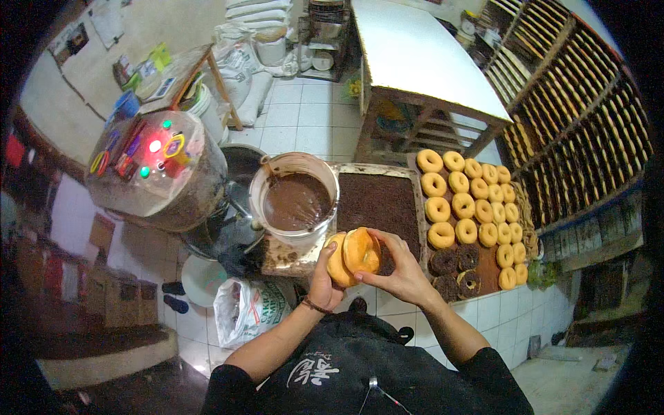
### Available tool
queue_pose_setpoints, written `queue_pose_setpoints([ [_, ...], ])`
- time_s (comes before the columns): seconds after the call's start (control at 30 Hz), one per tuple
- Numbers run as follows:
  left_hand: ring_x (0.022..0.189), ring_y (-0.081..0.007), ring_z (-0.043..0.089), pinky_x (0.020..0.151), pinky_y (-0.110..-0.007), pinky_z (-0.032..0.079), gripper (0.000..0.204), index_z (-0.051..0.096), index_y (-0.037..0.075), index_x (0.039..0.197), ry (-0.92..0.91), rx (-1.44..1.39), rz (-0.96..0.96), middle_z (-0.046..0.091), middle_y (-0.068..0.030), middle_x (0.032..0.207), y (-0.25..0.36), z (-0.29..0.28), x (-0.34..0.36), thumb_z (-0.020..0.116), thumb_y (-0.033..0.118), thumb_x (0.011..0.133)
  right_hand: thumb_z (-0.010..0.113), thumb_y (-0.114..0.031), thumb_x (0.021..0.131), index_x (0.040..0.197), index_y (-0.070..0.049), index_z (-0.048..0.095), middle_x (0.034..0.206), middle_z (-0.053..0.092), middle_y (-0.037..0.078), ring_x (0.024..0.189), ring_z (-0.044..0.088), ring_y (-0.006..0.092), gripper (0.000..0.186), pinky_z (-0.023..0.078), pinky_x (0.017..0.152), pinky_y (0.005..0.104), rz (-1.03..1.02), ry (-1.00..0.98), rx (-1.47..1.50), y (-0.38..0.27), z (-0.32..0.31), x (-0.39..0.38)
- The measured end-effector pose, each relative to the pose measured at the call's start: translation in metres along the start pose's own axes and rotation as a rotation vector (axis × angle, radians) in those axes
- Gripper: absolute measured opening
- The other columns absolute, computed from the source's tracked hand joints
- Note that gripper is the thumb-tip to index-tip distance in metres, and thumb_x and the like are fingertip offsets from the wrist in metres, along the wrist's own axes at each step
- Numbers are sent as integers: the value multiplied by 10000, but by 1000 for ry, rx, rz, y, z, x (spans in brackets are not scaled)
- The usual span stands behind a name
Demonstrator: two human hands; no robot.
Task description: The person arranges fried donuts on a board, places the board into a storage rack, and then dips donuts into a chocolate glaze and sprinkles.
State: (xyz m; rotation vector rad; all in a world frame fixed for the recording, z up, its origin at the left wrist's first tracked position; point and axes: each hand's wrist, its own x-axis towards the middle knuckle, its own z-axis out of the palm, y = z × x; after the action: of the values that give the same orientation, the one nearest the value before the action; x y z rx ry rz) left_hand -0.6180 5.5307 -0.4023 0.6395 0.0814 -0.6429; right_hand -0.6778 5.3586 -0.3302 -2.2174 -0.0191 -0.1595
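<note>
Two plain golden doughnuts are in my hands, side by side and touching. The left doughnut [337, 266] is gripped by my left hand [322, 282], thumb along its edge. My right hand [400, 268] has its thumb and fingers around the right doughnut [361, 252], which is tilted. Just beyond them stands a white bucket [330, 223] of brown chocolate coating [297, 200]. A tray [417, 200] of dark chocolate sprinkles [377, 207] lies partly under my right hand. To its right, a board [487, 271] carries rows of plain doughnuts [463, 205] and several chocolate-covered doughnuts [443, 261].
A large mixer-like machine [187, 187] with lit buttons stands at left. A white plastic bag [242, 315] and a pale round lid [202, 280] are on the floor below it. A white-topped table [422, 52] is at the back, with racks of baked goods [588, 104] along the right.
</note>
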Motion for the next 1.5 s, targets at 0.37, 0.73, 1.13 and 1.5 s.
queue_pose_setpoints([
  [0.37, 1224, -263, 566, 976, -554, 535, 484, 437, 111, 1418, 101, -194, 283, 526, -98, 1400, 159, -104, -35, 518, 369, 1016, 883, -399, 696, 1415, -161, 504, 1336, 527, 266, 1273, 498, 446, 848, 434, 1081, 494, -103, -232, -119, -36, 109, 200],
  [0.73, 1186, -266, 594, 911, -600, 555, 530, 500, 138, 1364, 275, -233, 300, 534, -61, 1413, 195, -197, -70, 525, 520, 997, 860, -421, 624, 1355, -171, 522, 1344, 472, 300, 1265, 438, 509, 843, 423, 1073, 552, 59, -383, -543, 31, 191, 269],
  [1.13, 1219, -293, 607, 1095, -512, 461, 647, 515, 73, 1387, -14, -166, 71, 608, -126, 1333, 142, -80, -22, 364, 600, 1043, 853, -393, 666, 1244, -112, 660, 1286, 534, 160, 1242, 496, 374, 671, 448, 1070, 456, 124, -507, -603, 1, -11, 145],
  [1.5, 1150, -276, 637, 1034, -461, 513, 652, 536, 53, 1294, -62, -165, -163, 634, -132, 1230, -7, 1, 67, 313, 613, 1047, 863, -335, 724, 1200, -178, 699, 1183, 559, 139, 1128, 545, 352, 527, 483, 988, 448, -35, -102, -192, 41, -39, -4],
])
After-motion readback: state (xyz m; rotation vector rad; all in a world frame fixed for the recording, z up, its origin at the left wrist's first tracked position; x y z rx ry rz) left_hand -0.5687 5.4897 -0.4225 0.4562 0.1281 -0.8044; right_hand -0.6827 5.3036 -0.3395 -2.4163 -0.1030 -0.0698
